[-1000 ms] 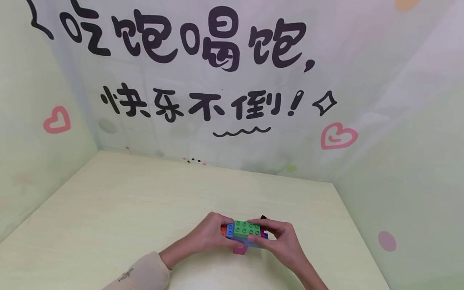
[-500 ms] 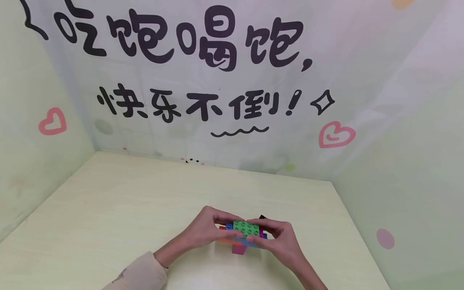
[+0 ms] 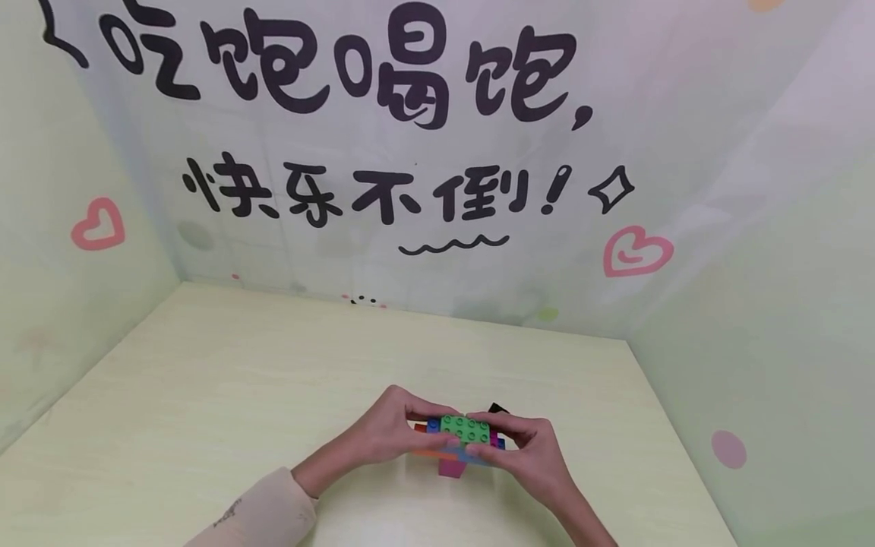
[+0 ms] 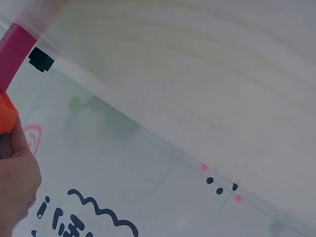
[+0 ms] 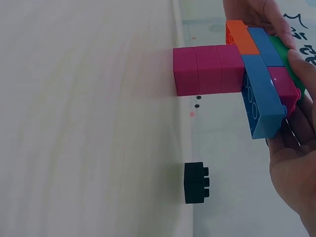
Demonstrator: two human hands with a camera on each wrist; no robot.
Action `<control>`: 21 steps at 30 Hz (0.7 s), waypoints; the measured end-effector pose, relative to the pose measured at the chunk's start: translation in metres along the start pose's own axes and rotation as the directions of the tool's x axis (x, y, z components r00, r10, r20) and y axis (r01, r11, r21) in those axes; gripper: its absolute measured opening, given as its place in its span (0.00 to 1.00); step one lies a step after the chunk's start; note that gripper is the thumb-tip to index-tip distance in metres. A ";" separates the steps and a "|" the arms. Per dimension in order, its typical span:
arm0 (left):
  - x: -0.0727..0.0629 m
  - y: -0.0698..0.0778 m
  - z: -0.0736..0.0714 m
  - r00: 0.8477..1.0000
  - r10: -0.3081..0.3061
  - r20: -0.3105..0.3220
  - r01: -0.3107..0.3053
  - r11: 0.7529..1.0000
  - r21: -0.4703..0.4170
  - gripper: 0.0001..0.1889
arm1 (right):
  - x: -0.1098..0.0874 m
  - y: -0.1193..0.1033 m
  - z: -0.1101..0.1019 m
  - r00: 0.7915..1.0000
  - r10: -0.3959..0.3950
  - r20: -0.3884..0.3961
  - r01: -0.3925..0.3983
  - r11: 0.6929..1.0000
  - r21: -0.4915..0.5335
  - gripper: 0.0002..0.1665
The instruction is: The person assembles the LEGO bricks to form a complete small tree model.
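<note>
A stacked toy brick structure stands on the table, topped by a green brick point(image 3: 465, 430). My left hand point(image 3: 384, 431) pinches the green brick at its left part, thumb in front and fingers behind. From the right, my right hand point(image 3: 532, 454) grips the same brick and the layer below, thumb at the front. In the right wrist view, a column of magenta bricks point(image 5: 207, 70) bears an orange brick point(image 5: 243, 38) and a blue brick point(image 5: 262, 96) side by side. Another blue brick point(image 5: 266, 47) and a magenta brick point(image 5: 283, 83) lie between these and the green one.
A black brick point(image 5: 193, 182) stands on the table point(image 3: 273, 365) behind my right hand, apart from the structure. A printed back wall point(image 3: 410, 281) with black lettering closes off the far side, and side walls rise at left and right.
A second ago my left hand held the structure's left side lower down, by the blue brick. Its fingers have since shifted right onto the green brick. My right hand has stayed nearly in place.
</note>
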State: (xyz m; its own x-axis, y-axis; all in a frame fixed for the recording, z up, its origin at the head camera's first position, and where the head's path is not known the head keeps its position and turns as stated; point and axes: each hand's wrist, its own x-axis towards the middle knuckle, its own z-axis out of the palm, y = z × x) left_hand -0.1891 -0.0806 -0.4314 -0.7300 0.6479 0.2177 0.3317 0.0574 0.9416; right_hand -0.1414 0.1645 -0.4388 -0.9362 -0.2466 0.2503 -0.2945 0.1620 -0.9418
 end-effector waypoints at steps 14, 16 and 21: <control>0.001 0.004 -0.001 0.999 -0.044 -0.008 0.044 0.999 0.027 0.16 | 0.012 0.009 -0.049 0.998 0.020 -0.053 -0.035 0.957 -0.290 0.19; 0.001 0.004 -0.001 0.998 -0.056 -0.012 0.056 0.998 0.030 0.16 | 0.015 0.018 -0.053 0.991 0.070 -0.111 -0.108 0.915 -0.390 0.23; 0.001 0.004 0.000 0.997 -0.074 -0.011 0.074 0.997 0.011 0.15 | 0.014 0.038 -0.053 0.980 0.164 -0.115 -0.199 0.859 -0.472 0.33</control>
State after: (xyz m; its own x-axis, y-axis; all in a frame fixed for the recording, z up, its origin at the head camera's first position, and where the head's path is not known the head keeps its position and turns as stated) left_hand -0.1887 -0.0795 -0.4276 -0.7589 0.6337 0.1500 0.2831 0.1135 0.9524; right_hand -0.1758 0.2182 -0.4591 -0.9876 -0.1050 0.1168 -0.1570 0.6394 -0.7527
